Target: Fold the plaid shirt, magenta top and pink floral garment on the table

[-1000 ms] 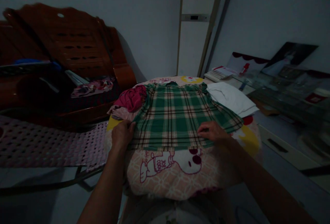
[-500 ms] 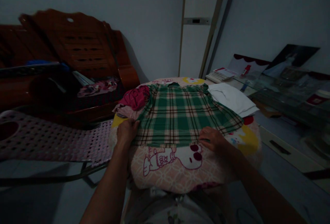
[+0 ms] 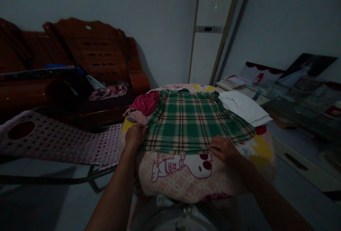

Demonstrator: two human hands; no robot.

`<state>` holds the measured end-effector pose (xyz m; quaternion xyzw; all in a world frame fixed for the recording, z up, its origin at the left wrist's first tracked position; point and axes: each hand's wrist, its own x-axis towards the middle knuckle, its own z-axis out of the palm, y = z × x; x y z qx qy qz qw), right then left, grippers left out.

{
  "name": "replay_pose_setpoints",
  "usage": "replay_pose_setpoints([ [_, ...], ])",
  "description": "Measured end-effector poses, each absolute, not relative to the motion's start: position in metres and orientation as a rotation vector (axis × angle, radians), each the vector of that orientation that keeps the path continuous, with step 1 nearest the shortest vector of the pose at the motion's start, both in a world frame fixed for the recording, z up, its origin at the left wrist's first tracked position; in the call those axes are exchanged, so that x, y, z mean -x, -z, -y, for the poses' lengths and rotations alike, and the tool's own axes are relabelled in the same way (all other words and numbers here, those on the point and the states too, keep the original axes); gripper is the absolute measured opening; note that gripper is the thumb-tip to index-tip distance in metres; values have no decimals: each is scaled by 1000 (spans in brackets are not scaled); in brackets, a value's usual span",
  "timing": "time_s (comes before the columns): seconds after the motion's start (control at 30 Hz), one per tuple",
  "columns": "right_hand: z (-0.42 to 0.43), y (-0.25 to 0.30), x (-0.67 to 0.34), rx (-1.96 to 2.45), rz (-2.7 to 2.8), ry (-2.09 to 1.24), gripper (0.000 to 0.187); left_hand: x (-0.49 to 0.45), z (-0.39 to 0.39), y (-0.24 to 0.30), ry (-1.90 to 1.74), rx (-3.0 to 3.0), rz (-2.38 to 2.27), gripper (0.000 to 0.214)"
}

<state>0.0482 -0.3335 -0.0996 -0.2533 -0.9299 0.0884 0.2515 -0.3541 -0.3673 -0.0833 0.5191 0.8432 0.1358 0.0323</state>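
A green plaid shirt (image 3: 191, 121) lies spread flat on a round surface covered by a pink cartoon-print cloth (image 3: 186, 177). My left hand (image 3: 135, 135) is closed on the shirt's near left corner. My right hand (image 3: 225, 149) pinches the near hem on the right side. A crumpled magenta garment (image 3: 146, 102) lies at the shirt's far left, and a folded white cloth (image 3: 243, 106) rests at its far right.
A pink perforated plastic chair (image 3: 58, 142) stands to the left. Behind it is a brown wooden bench (image 3: 87, 53) holding clutter. A glass-topped table (image 3: 298, 96) with papers and pictures runs along the right wall. A white tall unit (image 3: 210, 32) stands in the corner.
Both hands slid toward me to the shirt's near hem and closed on it. The view shifted slightly, so everything sits a little lower and to the right.
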Motion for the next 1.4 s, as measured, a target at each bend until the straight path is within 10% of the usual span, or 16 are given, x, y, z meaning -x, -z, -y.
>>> replay_pose_setpoints([
  [1.4,314,90,65,862,2130,-1560,38,349,351,72,-938,-1737,-2075,26],
])
